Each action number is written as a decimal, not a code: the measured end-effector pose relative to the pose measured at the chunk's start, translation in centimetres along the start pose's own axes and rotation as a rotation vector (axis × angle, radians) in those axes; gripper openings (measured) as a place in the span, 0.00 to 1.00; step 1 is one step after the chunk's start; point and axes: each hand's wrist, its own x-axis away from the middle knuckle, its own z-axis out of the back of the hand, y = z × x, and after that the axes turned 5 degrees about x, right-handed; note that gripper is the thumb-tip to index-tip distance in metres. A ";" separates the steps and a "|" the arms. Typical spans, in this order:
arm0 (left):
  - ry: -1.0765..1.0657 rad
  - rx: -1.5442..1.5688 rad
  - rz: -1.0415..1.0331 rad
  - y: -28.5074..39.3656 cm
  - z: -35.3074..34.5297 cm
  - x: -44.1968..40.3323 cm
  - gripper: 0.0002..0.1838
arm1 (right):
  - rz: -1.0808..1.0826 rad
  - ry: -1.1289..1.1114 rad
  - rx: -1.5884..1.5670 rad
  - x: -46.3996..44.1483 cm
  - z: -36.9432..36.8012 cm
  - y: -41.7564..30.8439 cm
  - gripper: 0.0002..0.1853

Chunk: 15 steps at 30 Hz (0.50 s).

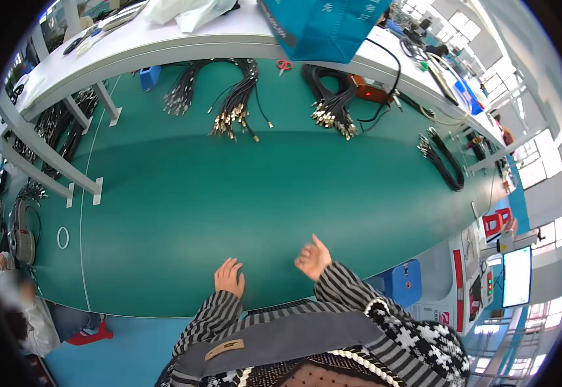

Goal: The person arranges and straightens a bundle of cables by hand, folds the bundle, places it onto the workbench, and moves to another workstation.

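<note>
My left hand (229, 278) rests at the near edge of the green table mat (229, 193), fingers stretched out and holding nothing. To its right, my right hand (313, 257) is over the mat with the thumb raised and the other fingers curled in; no object shows in it. Both hands are apart from each other. Farther back, under the shelf, lie a bundle of black cables with gold ends (234, 106), another cable bundle (336, 103) and red-handled scissors (284, 65).
A white shelf (139, 55) spans the back, bearing a blue bag (326, 29). An orange-brown box (371, 92) sits beneath it. Black cables (445, 161) lie at the right, a white ring (63, 238) at the left. Another person (39, 329) sits at the lower left.
</note>
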 end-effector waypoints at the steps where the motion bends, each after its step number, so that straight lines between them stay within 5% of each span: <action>1: 0.005 -0.010 0.008 -0.1 0.0 0.0 0.16 | -0.021 0.039 0.006 0.3 1.3 0.5 0.19; 10: -0.017 -0.046 0.016 0.2 -0.6 0.1 0.16 | 0.201 0.103 0.457 1.4 3.5 -1.0 0.17; 15: 0.007 -0.087 -0.005 0.2 -1.1 0.2 0.17 | 0.307 0.128 1.615 3.7 8.0 -0.9 0.16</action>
